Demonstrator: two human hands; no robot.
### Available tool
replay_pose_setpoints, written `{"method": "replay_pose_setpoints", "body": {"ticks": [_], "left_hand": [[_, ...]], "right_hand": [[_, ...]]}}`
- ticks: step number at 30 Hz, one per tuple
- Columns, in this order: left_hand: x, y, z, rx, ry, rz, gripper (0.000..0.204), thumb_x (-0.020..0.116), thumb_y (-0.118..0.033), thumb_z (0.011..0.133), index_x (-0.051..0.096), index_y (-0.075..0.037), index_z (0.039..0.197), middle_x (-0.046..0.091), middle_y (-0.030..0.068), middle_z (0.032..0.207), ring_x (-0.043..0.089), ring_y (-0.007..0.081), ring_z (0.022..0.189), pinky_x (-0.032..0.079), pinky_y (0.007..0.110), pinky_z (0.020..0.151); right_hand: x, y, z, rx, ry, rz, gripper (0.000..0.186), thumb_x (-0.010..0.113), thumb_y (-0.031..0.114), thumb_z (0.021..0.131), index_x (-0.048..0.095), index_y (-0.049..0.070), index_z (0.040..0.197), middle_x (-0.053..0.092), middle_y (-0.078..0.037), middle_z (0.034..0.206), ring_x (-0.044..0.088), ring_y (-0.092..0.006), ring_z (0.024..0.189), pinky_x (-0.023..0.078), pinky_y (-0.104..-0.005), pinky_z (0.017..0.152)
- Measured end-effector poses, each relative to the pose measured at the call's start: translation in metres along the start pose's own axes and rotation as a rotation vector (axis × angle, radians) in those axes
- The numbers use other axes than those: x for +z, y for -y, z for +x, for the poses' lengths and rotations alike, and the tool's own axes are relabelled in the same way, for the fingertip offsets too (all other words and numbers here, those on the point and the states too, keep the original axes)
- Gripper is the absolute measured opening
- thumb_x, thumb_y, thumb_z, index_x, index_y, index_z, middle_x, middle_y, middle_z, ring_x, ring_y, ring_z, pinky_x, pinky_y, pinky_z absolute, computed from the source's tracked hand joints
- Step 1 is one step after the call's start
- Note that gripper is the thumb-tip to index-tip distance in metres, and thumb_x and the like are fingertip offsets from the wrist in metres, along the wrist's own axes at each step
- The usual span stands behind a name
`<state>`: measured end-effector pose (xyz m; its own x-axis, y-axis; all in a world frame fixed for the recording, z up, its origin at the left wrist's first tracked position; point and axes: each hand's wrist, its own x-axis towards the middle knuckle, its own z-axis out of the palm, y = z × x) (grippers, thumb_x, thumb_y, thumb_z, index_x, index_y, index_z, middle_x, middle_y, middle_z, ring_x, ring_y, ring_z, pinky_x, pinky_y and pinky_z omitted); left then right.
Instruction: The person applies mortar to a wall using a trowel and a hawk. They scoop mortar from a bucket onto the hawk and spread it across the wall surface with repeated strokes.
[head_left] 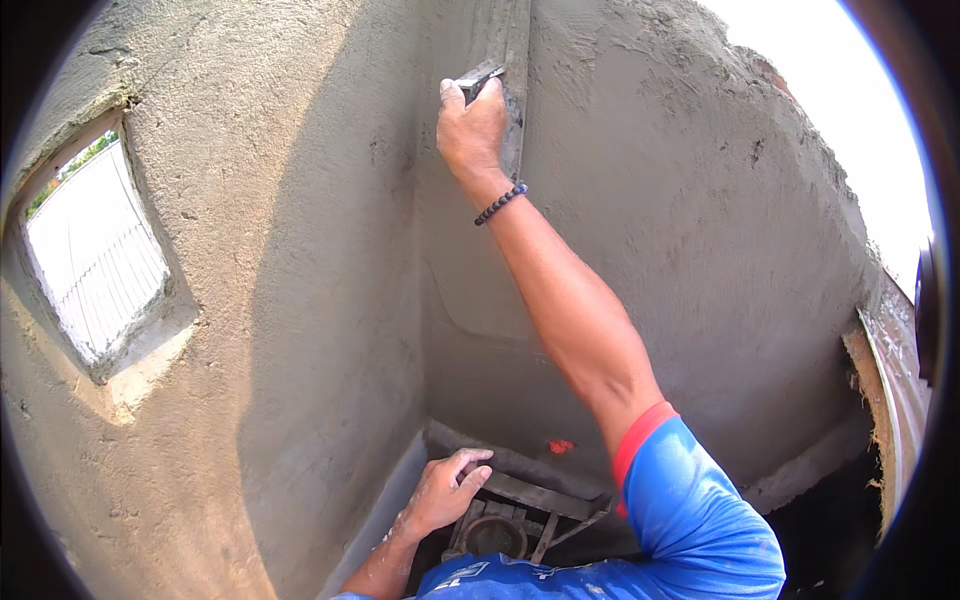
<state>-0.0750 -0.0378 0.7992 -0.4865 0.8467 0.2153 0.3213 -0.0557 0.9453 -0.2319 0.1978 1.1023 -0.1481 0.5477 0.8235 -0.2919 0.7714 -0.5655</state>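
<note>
My right hand [474, 128], raised high with a dark beaded bracelet [500, 204] at its wrist, is closed around the grip of a plastering float [514, 130]. The float's long, narrow, grey-smeared face lies along the plastered wall [690, 210], close to the inside corner; my hand hides part of it. Low down near that corner, my left hand [445, 490] is loosely bent with its thumb and fingers apart. Nothing shows in it, and specks of plaster cling to its wrist.
Below stands a wooden frame [540, 495] with a round container [492, 537]. A reddish-orange patch [561, 446] shows low on the wall. The left wall [330, 260] has a window opening [95, 250]. At right are a ragged wall top and a corrugated sheet [897, 370].
</note>
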Motion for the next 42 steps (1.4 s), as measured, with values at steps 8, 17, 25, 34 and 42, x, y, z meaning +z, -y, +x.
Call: {"method": "replay_pose_setpoints", "body": {"ticks": [8,17,25,34,42], "left_hand": [[-0.014,0.006,-0.012,-0.003,-0.072,-0.013,0.028,0.064,-0.016,0.096,0.067,-0.003,0.121,0.067,0.0055,0.078,0.058,0.0108,0.070,0.049,0.029,0.066],[-0.038,0.033,-0.048,-0.204,-0.174,-0.063,0.031,0.065,-0.020,0.095,0.066,-0.003,0.120,0.069,0.0084,0.079,0.058,0.0123,0.070,0.050,0.031,0.068],[-0.043,0.032,-0.051,-0.123,-0.219,-0.023,0.031,0.066,-0.021,0.095,0.067,-0.004,0.121,0.067,0.0071,0.075,0.057,0.0124,0.066,0.049,0.031,0.065],[-0.034,0.041,-0.038,-0.177,-0.211,-0.059,0.028,0.063,-0.015,0.096,0.066,0.000,0.120,0.067,0.0053,0.078,0.060,0.0102,0.070,0.050,0.028,0.066],[-0.052,0.032,-0.036,-0.165,-0.185,0.031,0.030,0.063,-0.017,0.097,0.066,0.000,0.121,0.068,0.0068,0.079,0.061,0.0122,0.071,0.051,0.030,0.068]], "right_hand": [[-0.148,0.013,-0.023,0.159,-0.039,0.322,0.020,0.062,0.014,0.098,0.045,0.006,0.095,0.051,-0.001,0.067,0.046,-0.0086,0.046,0.038,-0.0259,0.039],[-0.185,0.033,-0.062,0.109,0.067,0.199,0.019,0.058,0.018,0.101,0.045,0.004,0.096,0.050,-0.002,0.061,0.050,-0.0103,0.043,0.041,-0.0259,0.037],[-0.016,0.072,0.042,0.078,0.244,0.287,0.026,0.060,0.028,0.097,0.052,0.003,0.095,0.056,-0.006,0.066,0.055,-0.0126,0.047,0.047,-0.0303,0.038],[0.003,0.052,0.071,0.077,0.261,0.118,0.027,0.060,0.028,0.097,0.054,0.001,0.095,0.056,-0.006,0.068,0.056,-0.0134,0.049,0.047,-0.0312,0.041],[-0.128,0.022,0.007,0.094,-0.076,0.126,0.025,0.058,0.024,0.100,0.049,0.002,0.093,0.053,-0.003,0.063,0.051,-0.0120,0.044,0.043,-0.0292,0.038]]}}
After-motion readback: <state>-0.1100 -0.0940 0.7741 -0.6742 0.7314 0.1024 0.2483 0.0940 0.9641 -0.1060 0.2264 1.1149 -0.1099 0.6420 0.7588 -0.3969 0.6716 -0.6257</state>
